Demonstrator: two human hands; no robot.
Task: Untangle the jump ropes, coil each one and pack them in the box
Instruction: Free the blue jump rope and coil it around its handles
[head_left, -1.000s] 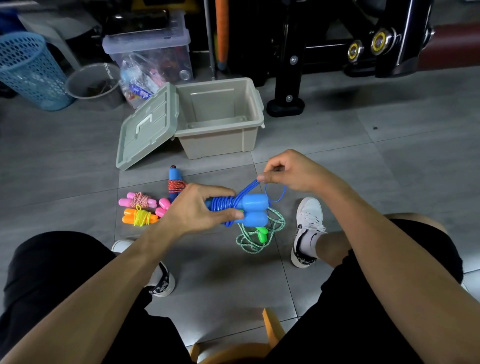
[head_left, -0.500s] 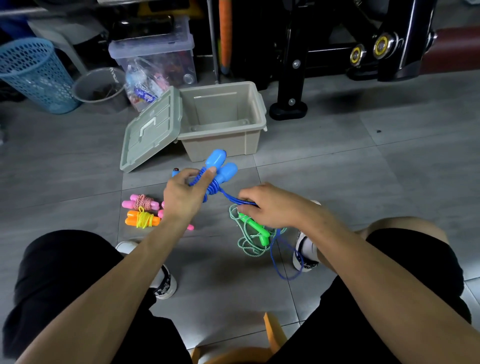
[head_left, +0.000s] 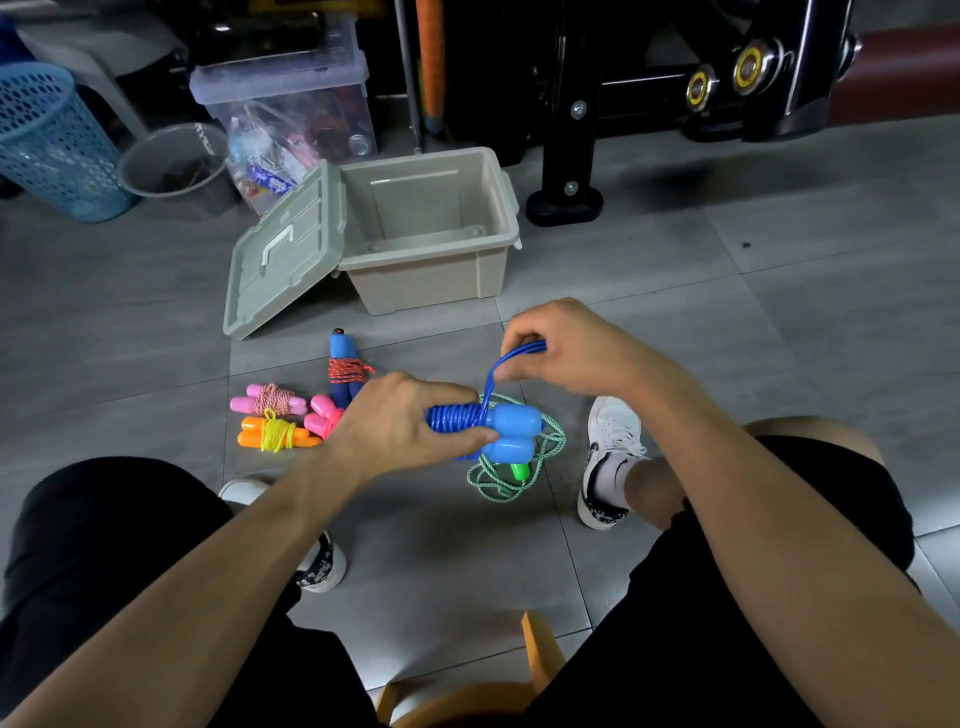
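Blue jump rope being wound around its handles above the floor.

The left hand (head_left: 400, 421) gripped the blue jump rope (head_left: 488, 428) by its paired handles, cord coiled tight round them, while the right hand (head_left: 563, 348), at 1 o'clock from it, pinched the free loop of cord. Beneath lay the loose green rope (head_left: 511, 467). At 9 o'clock sat coiled pink (head_left: 267, 400), orange (head_left: 275, 435) and dark-blue (head_left: 343, 366) ropes. The open box (head_left: 431, 275) stood at 12 o'clock, its lid (head_left: 285, 254) leaning against its left side.

Black shorts (head_left: 104, 545), bare forearms, white sneakers (head_left: 608, 457) with black patterned heels, white socks.
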